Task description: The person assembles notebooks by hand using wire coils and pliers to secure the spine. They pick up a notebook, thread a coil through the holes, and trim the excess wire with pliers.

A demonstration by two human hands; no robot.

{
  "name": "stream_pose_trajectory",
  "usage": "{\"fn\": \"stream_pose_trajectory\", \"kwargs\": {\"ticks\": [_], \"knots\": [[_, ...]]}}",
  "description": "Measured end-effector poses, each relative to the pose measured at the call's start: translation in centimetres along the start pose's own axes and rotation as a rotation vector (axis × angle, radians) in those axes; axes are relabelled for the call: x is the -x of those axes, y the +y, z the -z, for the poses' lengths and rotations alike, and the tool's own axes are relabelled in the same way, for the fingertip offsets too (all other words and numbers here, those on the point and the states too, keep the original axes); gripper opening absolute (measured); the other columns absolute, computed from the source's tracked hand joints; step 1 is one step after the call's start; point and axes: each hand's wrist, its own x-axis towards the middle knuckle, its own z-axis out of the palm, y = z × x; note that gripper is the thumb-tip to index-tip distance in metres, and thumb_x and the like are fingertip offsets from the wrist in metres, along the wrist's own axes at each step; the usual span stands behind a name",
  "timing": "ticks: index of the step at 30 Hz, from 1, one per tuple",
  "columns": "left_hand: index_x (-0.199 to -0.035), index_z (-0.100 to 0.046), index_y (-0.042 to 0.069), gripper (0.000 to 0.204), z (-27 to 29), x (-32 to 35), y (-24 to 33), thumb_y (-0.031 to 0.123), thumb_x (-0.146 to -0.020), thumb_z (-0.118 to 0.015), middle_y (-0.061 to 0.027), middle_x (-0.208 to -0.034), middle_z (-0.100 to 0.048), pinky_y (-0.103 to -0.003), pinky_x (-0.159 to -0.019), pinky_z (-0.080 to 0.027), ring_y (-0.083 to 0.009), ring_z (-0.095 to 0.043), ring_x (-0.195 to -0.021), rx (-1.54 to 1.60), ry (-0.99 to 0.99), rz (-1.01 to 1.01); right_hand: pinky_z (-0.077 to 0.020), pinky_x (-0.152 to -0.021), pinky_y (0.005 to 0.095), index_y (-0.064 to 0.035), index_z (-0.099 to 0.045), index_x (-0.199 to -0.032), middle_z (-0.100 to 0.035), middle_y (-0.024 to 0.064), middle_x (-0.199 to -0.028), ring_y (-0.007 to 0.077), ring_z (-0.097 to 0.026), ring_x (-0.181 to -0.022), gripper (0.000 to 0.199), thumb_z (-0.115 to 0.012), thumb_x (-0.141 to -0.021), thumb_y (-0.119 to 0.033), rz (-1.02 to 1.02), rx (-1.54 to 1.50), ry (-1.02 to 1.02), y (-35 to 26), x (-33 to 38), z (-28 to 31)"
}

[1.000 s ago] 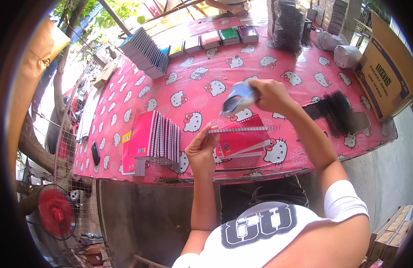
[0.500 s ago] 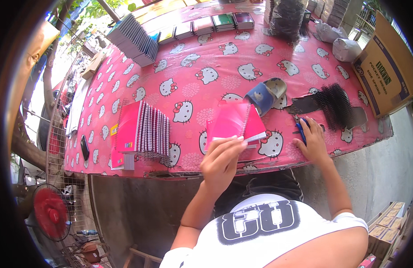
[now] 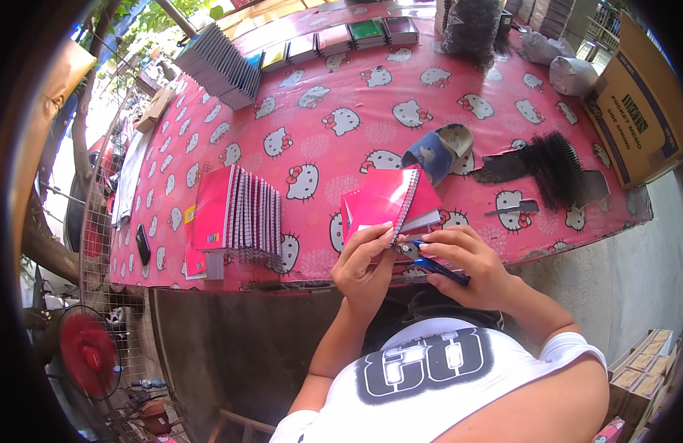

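Near the table's front edge, my left hand [image 3: 365, 260] pinches the lower corner of a pink spiral notebook [image 3: 386, 193], whose dark coil runs down its right side. My right hand [image 3: 474, 267] is closed around blue-handled pliers [image 3: 441, 270]. Their jaws reach the coil's lower end, close beside my left fingertips; the exact contact is too small to tell. Beneath the notebook lie more pink covers and pages [image 3: 427, 198]. Just behind them rests a blue slipper [image 3: 428, 157].
A stack of pink spiral notebooks [image 3: 241, 210] stands at the left, near a phone [image 3: 142, 245]. Black coils [image 3: 555, 171] lie at the right beside a cardboard box [image 3: 637, 111]. Tall notebook stacks [image 3: 222, 68] and a row of coloured notebooks [image 3: 334, 40] line the back.
My right hand has picked the blue-handled pliers up off the table and brought them left to the notebook's coil end. My left hand still holds the notebook, which has settled slightly lower.
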Motion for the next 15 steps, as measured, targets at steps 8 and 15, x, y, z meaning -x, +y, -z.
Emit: {"fn": "stream_pose_trajectory", "kwargs": {"ticks": [8, 15], "knots": [[-0.091, -0.068, -0.003, 0.025, 1.1, -1.6, -0.5, -0.016, -0.07, -0.074, -0.0148, -0.094, -0.068, -0.033, -0.076, -0.056, -0.024, -0.068, -0.087, -0.063, 0.007, -0.287, -0.0526, -0.073, 0.0243, 0.0017, -0.058, -0.122, -0.066, 0.0109, -0.111, 0.0167, -0.066, -0.087, 0.038, -0.067, -0.089, -0.013, -0.467, -0.817, -0.042, 1.3, 0.4, 0.6], [-0.09, -0.072, 0.001, 0.029, 2.6, -3.3, 0.4, -0.01, -0.064, -0.08, -0.011, -0.091, -0.067, -0.027, -0.066, -0.053, -0.0198, -0.065, -0.08, -0.155, 0.066, -0.313, -0.0403, -0.098, 0.0474, -0.0037, -0.063, -0.116, -0.055, 0.0189, -0.127, 0.036, -0.05, -0.117, 0.043, -0.073, -0.076, -0.014, -0.08, 0.869, 0.207, 8.0, 4.0, 4.5]]}}
